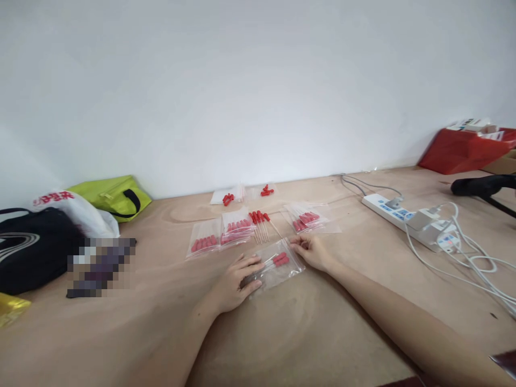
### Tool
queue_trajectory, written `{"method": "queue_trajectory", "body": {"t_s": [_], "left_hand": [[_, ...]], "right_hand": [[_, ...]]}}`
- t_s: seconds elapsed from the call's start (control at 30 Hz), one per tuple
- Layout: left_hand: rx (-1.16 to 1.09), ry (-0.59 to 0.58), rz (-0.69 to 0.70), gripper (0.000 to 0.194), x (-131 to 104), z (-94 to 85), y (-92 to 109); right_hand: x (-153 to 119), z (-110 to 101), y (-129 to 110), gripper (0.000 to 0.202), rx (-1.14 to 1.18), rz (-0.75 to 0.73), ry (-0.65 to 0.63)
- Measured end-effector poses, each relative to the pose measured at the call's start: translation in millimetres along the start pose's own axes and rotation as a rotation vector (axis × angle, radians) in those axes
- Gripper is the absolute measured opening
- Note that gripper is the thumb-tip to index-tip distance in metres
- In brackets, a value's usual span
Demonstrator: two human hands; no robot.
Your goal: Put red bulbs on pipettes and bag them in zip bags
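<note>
In front of me a clear zip bag (pixel 270 278) lies flat, with a few red-headed sticks (pixel 281 259) inside. My left hand (pixel 237 279) rests on the bag's left end, thumb and fingers apart. My right hand (pixel 310 251) is closed, its fingertips pinching the bag's upper right edge by the zip strip. Just beyond, several loose thin sticks with red heads (pixel 258 217) lie side by side. Filled zip bags (pixel 205 239) are to their left, some overlapping, and another filled bag (pixel 308 219) lies to their right.
Small red pieces (pixel 266 190) lie on bags near the wall. At right are a white power strip (pixel 387 208), looped white cables (pixel 479 263) and a red bag (pixel 459 150). A green bag (pixel 108 196), a white plastic bag (pixel 97 215) and a black bag (pixel 36 252) stand left.
</note>
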State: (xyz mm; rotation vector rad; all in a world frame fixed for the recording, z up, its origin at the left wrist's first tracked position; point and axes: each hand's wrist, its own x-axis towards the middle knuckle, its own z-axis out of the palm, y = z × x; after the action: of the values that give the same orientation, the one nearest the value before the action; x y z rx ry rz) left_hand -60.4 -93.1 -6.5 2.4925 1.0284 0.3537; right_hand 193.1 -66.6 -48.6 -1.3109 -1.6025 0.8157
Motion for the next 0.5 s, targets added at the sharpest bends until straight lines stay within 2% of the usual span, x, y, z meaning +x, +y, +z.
{"method": "queue_trajectory", "body": {"t_s": [0.1,0.17,0.3,0.4,0.5], "left_hand": [[-0.004,0.003,0.005,0.035,0.6,0.4,-0.8],[-0.005,0.004,0.009,0.036,0.8,0.9,-1.6],[0.001,-0.001,0.027,0.037,-0.5,2.8,-4.4],[-0.002,0.006,0.043,0.04,-2.8,4.3,-7.1],[-0.014,0.014,0.046,0.042,-4.7,4.7,-8.3]], "right_hand": [[16.6,-0.8,-13.7,0.011,-0.268,-0.014,0.094],[34.1,4.7,-23.3,0.012,-0.413,0.024,0.062],[73.9,31.9,-34.3,0.016,-0.483,0.108,0.042],[93.2,50.4,-38.4,0.02,-0.495,0.156,0.033],[93.9,48.3,-42.2,0.025,-0.48,0.148,0.036]]}}
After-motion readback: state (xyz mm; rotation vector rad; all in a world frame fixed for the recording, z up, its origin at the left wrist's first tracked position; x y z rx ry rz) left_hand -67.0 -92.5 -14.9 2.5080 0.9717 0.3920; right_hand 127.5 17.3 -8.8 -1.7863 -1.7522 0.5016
